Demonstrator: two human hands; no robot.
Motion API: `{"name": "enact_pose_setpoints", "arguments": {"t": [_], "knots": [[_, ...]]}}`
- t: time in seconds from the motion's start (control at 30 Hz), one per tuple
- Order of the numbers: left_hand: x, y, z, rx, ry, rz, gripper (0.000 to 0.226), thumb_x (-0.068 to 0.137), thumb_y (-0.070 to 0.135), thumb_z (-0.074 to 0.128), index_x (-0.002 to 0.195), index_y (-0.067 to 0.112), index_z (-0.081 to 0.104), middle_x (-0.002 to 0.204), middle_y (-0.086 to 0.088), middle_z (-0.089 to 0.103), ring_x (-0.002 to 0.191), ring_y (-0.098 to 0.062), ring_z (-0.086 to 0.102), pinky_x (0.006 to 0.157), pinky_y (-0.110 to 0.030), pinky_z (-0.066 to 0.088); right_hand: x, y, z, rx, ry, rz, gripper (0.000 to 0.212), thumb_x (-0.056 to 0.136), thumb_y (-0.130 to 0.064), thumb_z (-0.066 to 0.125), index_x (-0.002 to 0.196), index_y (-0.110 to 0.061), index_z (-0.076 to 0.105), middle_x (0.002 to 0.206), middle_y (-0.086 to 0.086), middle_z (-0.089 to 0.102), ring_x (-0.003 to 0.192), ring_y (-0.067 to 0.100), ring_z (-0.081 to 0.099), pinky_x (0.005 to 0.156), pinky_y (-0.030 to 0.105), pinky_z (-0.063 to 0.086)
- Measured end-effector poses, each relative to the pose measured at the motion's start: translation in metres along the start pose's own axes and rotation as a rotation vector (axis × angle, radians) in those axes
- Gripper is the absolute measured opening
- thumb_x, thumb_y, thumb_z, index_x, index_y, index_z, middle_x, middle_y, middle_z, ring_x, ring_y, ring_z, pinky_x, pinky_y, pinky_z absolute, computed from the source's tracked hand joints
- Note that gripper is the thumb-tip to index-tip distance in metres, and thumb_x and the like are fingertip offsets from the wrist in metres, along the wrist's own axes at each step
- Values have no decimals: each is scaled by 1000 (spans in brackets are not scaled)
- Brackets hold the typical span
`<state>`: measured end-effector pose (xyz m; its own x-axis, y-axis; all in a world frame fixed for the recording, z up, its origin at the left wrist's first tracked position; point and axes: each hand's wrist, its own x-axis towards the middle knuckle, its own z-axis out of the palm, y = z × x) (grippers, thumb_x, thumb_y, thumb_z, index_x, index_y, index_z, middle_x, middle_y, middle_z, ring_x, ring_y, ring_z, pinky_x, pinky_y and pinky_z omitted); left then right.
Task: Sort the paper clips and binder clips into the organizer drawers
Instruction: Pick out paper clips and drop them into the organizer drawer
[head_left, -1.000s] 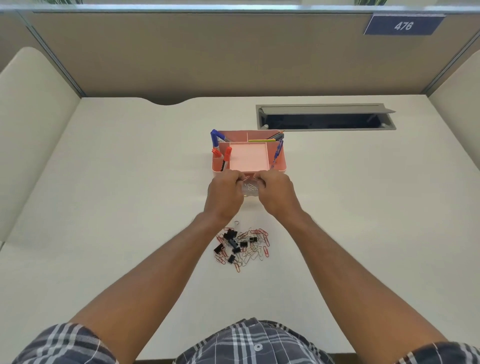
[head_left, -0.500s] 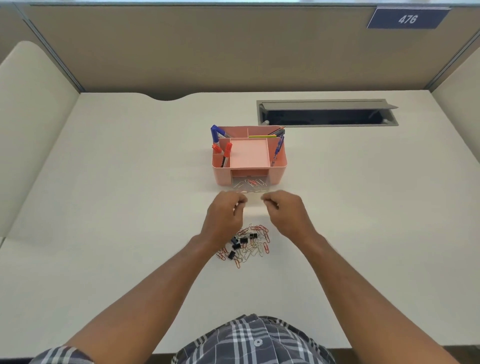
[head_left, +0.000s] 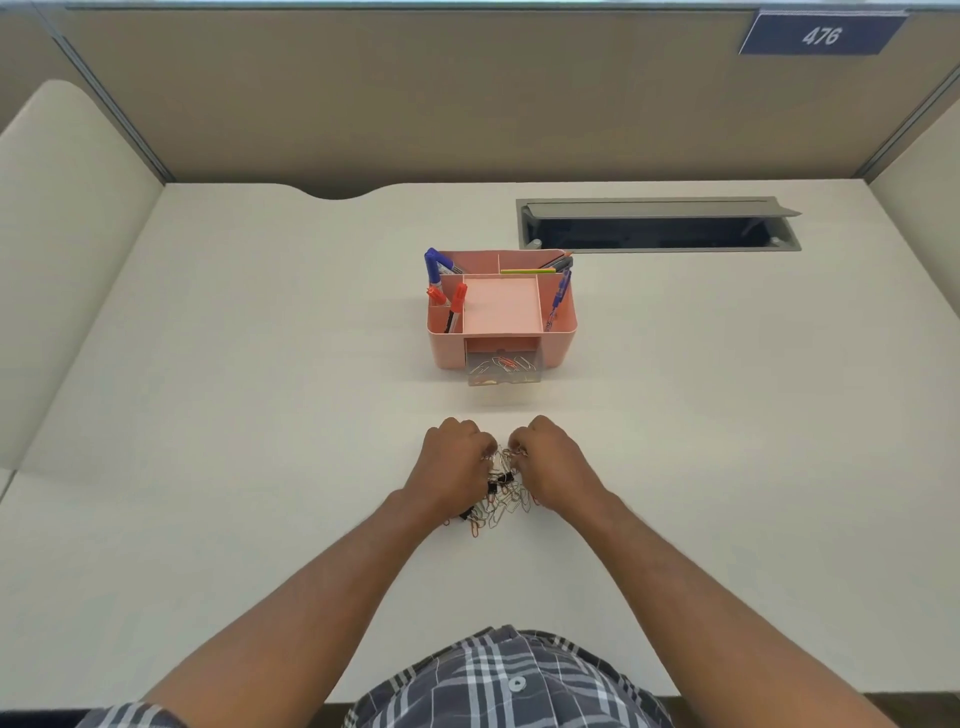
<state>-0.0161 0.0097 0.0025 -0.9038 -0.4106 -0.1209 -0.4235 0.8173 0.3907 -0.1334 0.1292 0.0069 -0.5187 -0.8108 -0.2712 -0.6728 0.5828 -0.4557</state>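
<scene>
Now both hands are pulling back from the drawer (head_left: 503, 370) — left open at 12 o'clock — into the pile (head_left: 503, 491); left hand (head_left: 454, 465) and right hand (head_left: 550, 462) are curling over clips, exact pinch hidden — another load starting.

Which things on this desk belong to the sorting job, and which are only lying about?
Belong to the job:
- pile of clips, paper clips and black binder clips mixed
- clear drawer, pulled out, some paper clips inside
- pink organizer
- left hand and right hand, both at the pile

Only lying about:
- markers and pens in the organizer's top compartments
- cable hatch
- sign 476
</scene>
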Motion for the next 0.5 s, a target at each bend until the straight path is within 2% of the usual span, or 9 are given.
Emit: {"name": "enact_pose_setpoints", "arguments": {"t": [0.13, 0.23, 0.5], "knots": [[1, 4, -2, 49, 16, 7, 17, 88, 19, 54, 97, 22, 69, 90, 0, 67, 91, -27, 55, 74, -37, 42, 2, -2, -1, 6, 29, 21, 13, 92, -9, 52, 95, -12, 64, 97, 5, 54, 87, 27, 56, 69, 31, 39], [4, 5, -2, 30, 23, -25, 19, 90, 18, 52, 99, 21, 69, 92, 0, 69, 92, -27, 55, 79, -40, 44, 4, -2, -4, 15, 35, 46, 16, 92, -10, 48, 94, -12, 65, 95, 5, 56, 86, 26, 57, 69, 32, 41], [6, 5, -2, -101, 96, -44, 24, 95, 16, 51, 112, 17, 68, 103, -5, 71, 98, -28, 58, 87, -42, 45, 2, -3, -5, 104, 88, 99, 27, 95, -12, 45, 113, -14, 65, 108, 7, 66, 99, 25, 61, 81, 32, 47]]}}
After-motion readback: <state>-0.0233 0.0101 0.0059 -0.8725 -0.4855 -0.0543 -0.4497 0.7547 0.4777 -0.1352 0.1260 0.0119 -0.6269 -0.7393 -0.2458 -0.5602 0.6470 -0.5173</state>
